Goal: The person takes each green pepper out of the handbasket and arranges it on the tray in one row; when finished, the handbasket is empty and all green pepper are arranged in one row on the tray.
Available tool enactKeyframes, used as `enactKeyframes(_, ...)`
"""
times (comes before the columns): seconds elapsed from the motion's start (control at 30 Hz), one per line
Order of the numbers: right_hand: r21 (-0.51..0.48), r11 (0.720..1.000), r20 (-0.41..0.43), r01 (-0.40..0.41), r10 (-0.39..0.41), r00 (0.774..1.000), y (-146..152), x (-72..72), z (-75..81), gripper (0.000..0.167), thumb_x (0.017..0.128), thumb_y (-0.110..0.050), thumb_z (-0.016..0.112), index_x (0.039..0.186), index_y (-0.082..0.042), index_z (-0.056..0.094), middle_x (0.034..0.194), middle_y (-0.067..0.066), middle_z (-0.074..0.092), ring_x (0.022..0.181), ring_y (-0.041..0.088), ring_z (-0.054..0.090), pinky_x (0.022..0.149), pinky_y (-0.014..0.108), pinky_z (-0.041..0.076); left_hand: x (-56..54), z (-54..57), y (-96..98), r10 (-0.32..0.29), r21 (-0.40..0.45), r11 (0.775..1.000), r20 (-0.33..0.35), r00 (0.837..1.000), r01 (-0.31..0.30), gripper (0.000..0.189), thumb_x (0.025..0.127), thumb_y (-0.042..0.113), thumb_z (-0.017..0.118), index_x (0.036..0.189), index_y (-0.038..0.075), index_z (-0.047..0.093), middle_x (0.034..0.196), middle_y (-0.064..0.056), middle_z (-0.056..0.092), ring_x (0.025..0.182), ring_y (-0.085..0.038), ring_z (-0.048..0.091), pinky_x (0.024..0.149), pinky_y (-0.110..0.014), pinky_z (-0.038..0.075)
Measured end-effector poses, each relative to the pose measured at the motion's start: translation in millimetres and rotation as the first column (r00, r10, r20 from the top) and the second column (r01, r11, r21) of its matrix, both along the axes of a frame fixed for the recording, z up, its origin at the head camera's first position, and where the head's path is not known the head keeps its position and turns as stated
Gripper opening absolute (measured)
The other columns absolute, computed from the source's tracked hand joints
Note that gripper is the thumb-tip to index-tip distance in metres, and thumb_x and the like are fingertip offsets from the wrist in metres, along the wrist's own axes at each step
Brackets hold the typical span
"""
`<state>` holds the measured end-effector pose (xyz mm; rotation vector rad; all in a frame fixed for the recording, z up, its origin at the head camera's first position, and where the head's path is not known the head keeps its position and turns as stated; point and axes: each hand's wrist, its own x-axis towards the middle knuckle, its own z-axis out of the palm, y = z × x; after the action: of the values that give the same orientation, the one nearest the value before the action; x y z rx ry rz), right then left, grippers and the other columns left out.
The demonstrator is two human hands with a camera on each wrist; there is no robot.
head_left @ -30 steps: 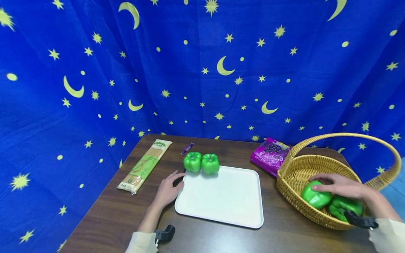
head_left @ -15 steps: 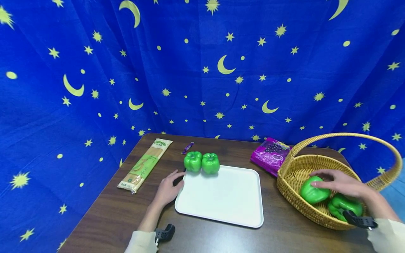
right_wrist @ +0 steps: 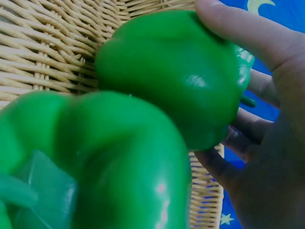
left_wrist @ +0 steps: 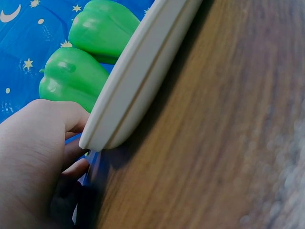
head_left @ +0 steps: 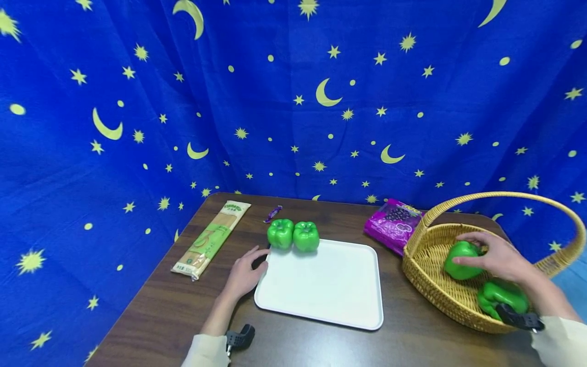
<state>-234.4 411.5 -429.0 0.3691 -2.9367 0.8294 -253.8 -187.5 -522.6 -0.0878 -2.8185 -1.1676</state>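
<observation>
In the head view my right hand [head_left: 497, 257] grips a green bell pepper [head_left: 463, 261] inside the wicker basket [head_left: 458, 308]. The right wrist view shows the thumb over its top and the fingers behind it. A second bell pepper [head_left: 502, 298] lies in the basket, under my right wrist, large and close in the right wrist view. My left hand [head_left: 245, 275] rests at the left edge of a white tray [head_left: 321, 285], its thumb at the rim and fingers relaxed. Two more bell peppers, one [head_left: 279, 233] beside the other [head_left: 306, 236], sit at the tray's far left corner.
A long pack of noodles [head_left: 213, 239] lies on the left of the wooden table [head_left: 151, 311]. Behind the peppers is a small purple-wrapped candy [head_left: 273, 214]. A purple bag [head_left: 393, 227] with grapes printed on it stands left of the basket, whose tall handle [head_left: 500, 195] arches overhead.
My right hand has moved the gripped bell pepper up and away from the other one in the basket, turning it more upright. The left hand has kept its place at the tray.
</observation>
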Motion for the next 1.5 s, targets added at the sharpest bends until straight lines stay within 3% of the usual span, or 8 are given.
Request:
enactKeyframes(0.13, 0.023, 0.999, -0.011, -0.042, 0.043, 0.999, -3, 0.7, -0.1, 0.066, 0.075, -0.037, 0.082, 0.124, -0.001, 0.057, 0.115, 0.021, 0.058, 0.100, 0.037, 0.053, 0.073, 0.042, 0.045, 0.6, -0.1, 0.7, 0.006, 0.001, 1.000, 0.001, 1.000, -0.006, 0.033, 0.091, 0.029, 0.062, 0.124, 0.026, 0.065, 0.143, -0.013, 0.046, 0.132, -0.034, 0.040, 0.106, -0.059, 0.027)
enactKeyframes(0.33, 0.041, 0.998, 0.010, -0.039, 0.038, 0.999, -3, 3.2, 0.6, 0.067, 0.076, -0.038, 0.081, 0.127, -0.004, 0.057, 0.118, 0.024, 0.057, 0.104, 0.041, 0.052, 0.075, 0.048, 0.046, -0.8, -1.1, 0.7, 0.004, -0.001, 1.000, 0.011, 1.000, -0.004, 0.033, 0.092, 0.030, 0.061, 0.124, 0.026, 0.065, 0.144, -0.013, 0.046, 0.133, -0.034, 0.039, 0.106, -0.060, 0.026)
enactKeyframes(0.8, -0.051, 0.998, 0.030, -0.031, 0.033, 0.999, 0, 6.2, 1.9, 0.066, 0.079, -0.037, 0.078, 0.131, -0.005, 0.053, 0.132, 0.025, 0.048, 0.119, 0.046, 0.040, 0.086, 0.065, 0.035, 0.3, 0.4, 1.1, 0.008, 0.004, 1.000, 0.003, 1.000, -0.008, 0.032, 0.091, 0.029, 0.062, 0.123, 0.027, 0.065, 0.143, -0.012, 0.046, 0.133, -0.032, 0.039, 0.107, -0.059, 0.027)
enactKeyframes(1.27, -0.030, 0.999, 0.058, -0.023, 0.024, 0.998, 6, 8.1, 5.7, 0.069, 0.082, -0.037, 0.075, 0.134, -0.001, 0.049, 0.129, 0.028, 0.049, 0.116, 0.049, 0.042, 0.083, 0.067, 0.037, 0.0, -1.2, 1.7, 0.031, 0.002, 1.000, 0.050, 0.998, -0.031, 0.033, 0.092, 0.029, 0.061, 0.124, 0.028, 0.064, 0.145, -0.011, 0.044, 0.134, -0.033, 0.038, 0.106, -0.060, 0.026)
enactKeyframes(1.5, -0.034, 0.999, 0.057, -0.033, 0.035, 0.998, 4, 9.9, 3.1, 0.068, 0.082, -0.034, 0.075, 0.135, -0.001, 0.048, 0.128, 0.028, 0.051, 0.113, 0.047, 0.046, 0.081, 0.064, 0.042, 0.8, -0.4, 0.7, 0.014, -0.001, 1.000, 0.017, 1.000, -0.014, 0.032, 0.092, 0.028, 0.062, 0.124, 0.028, 0.065, 0.144, -0.012, 0.045, 0.133, -0.033, 0.039, 0.106, -0.059, 0.027)
